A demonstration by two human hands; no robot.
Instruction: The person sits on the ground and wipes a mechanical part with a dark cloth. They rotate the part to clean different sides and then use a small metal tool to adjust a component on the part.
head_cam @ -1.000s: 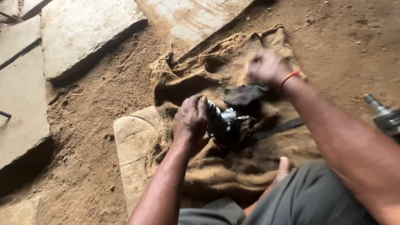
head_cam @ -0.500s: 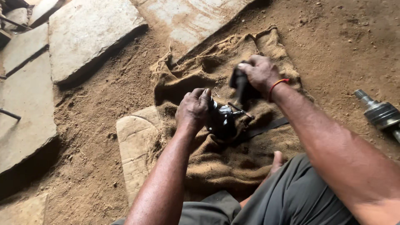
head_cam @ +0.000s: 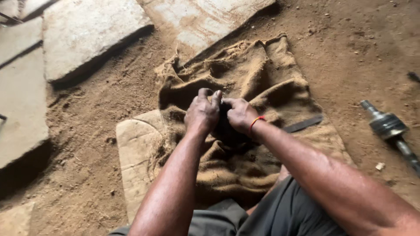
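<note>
Nearest the camera, the person's grey trousers [head_cam: 280, 214] fill the bottom edge, touching the near edge of the sack [head_cam: 262, 87]. Both forearms reach forward over the sack.

The sack is brown burlap, rumpled, spread flat on the dirt floor [head_cam: 96, 131]. All positions below are given relative to it.

At the middle of the sack, the left hand [head_cam: 202, 113] and the right hand [head_cam: 240, 114] are closed together around a dark part [head_cam: 224, 126]. The left grip is clamped on the part from its left side, fingers curled over the top. The right grip is clamped on the part from its right side. The part is almost fully hidden by the hands; its shape cannot be told. An orange band [head_cam: 255, 122] sits on the right wrist.

A dark flat strap [head_cam: 302, 125] lies on the sack, just right of the right wrist.

A wooden block [head_cam: 135, 157] lies under the sack's left edge.

A metal shaft [head_cam: 387, 129] lies on the floor, well apart to the right of the sack.

Stone slabs [head_cam: 92, 35] lie beyond the sack's far left corner.
</note>
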